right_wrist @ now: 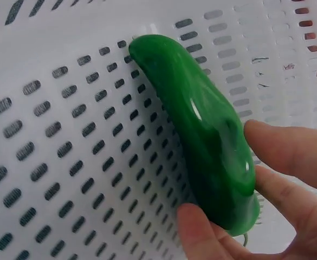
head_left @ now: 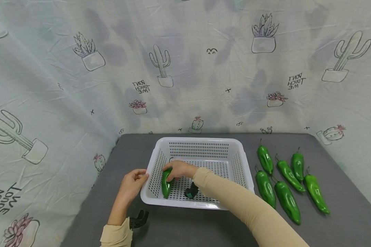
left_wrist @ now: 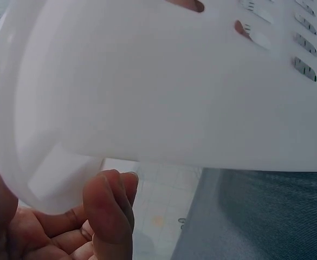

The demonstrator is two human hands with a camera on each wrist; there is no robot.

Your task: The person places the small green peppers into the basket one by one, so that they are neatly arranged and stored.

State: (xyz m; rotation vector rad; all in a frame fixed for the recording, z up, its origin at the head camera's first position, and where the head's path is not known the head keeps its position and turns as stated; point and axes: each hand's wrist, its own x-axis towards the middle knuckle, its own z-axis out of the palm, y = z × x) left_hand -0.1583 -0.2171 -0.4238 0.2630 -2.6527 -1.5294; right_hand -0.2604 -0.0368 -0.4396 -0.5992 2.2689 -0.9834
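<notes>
My right hand (head_left: 180,170) reaches into a white plastic basket (head_left: 201,206) and holds a green chili pepper (head_left: 166,185) near its stem end, by the basket's left wall. Seen from the right wrist, the thumb lies on one side of the green chili pepper (right_wrist: 201,124) and the fingers on the other, with its tip pointing away over the slotted floor. At the basket's left rim, my left hand (head_left: 134,183) grips the edge. In the left wrist view its curled fingers (left_wrist: 108,211) come up under the basket's rim (left_wrist: 55,184).
On the grey table (head_left: 126,147), several green chili peppers (head_left: 287,202) lie to the right of the basket, stems pointing away. A cloth (head_left: 185,68) printed with cacti hangs behind and at the sides. Dark wrist devices (head_left: 139,219) are worn on both arms.
</notes>
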